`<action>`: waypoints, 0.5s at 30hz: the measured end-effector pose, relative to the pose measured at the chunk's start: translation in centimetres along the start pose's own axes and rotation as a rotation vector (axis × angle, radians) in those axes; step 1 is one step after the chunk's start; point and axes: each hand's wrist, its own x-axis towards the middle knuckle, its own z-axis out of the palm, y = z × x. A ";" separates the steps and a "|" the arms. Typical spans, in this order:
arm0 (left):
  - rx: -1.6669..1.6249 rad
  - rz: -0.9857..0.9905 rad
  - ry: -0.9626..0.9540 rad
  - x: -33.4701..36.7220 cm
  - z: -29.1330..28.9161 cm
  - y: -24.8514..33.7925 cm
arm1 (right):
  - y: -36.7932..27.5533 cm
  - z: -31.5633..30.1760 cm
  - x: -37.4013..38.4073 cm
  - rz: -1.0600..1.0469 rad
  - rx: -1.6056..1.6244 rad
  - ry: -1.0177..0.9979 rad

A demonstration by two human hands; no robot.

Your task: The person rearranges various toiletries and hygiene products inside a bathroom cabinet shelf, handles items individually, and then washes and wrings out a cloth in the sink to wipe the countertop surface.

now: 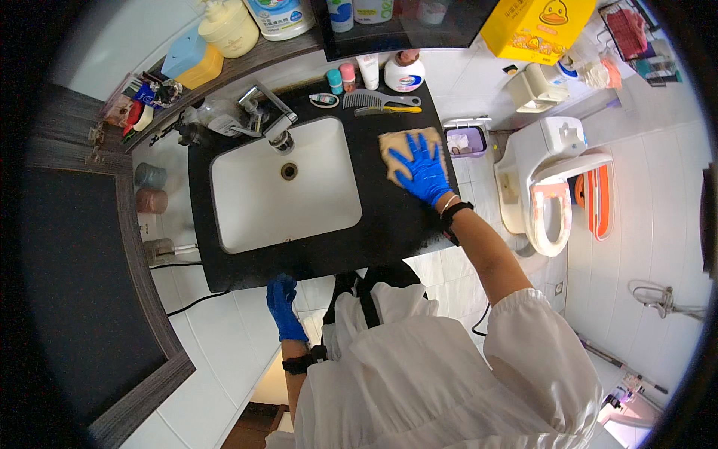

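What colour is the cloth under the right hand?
Tan-yellow cloth, pressed flat by the blue-gloved right hand; head view.

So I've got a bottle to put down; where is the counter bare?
Bare: the black counter strip between the sink and the cloth under the right hand, plus the front edge. Crowded: the back, by the combs and faucet.

My right hand (422, 173) covered the middle of the cloth (400, 146), so only its edges showed on the counter (374, 232) right of the sink (284, 183). My left hand (284, 305) hung below the counter's front edge; whether it touched that edge I could not tell. Behind the sink, the bottles (280, 15) on the shelf were cut off by the top edge. The small items (142, 101) left of the tap (271, 112) were too blurred and small to name.
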 end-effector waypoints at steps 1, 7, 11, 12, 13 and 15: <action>0.007 -0.003 -0.013 0.2 0.1 0.4 | 1.0 0.1 -1.0 0.078 -0.031 0.023; 0.011 0.016 -0.111 1.9 -0.1 1.5 | 0.0 -0.3 -6.9 0.472 0.089 0.109; 0.026 -0.017 -0.224 2.8 -1.7 1.7 | -2.3 -0.5 -11.2 0.594 0.035 0.148; 0.010 -0.018 -0.213 2.6 -2.0 1.8 | -3.0 -0.6 -12.3 0.611 0.012 0.157; -0.007 -0.019 -0.207 2.6 -2.1 1.8 | -3.7 -0.9 -13.3 0.624 -0.047 0.142; -0.023 -0.034 -0.222 2.9 -3.8 1.2 | -6.0 -0.5 -14.3 0.672 -0.022 0.176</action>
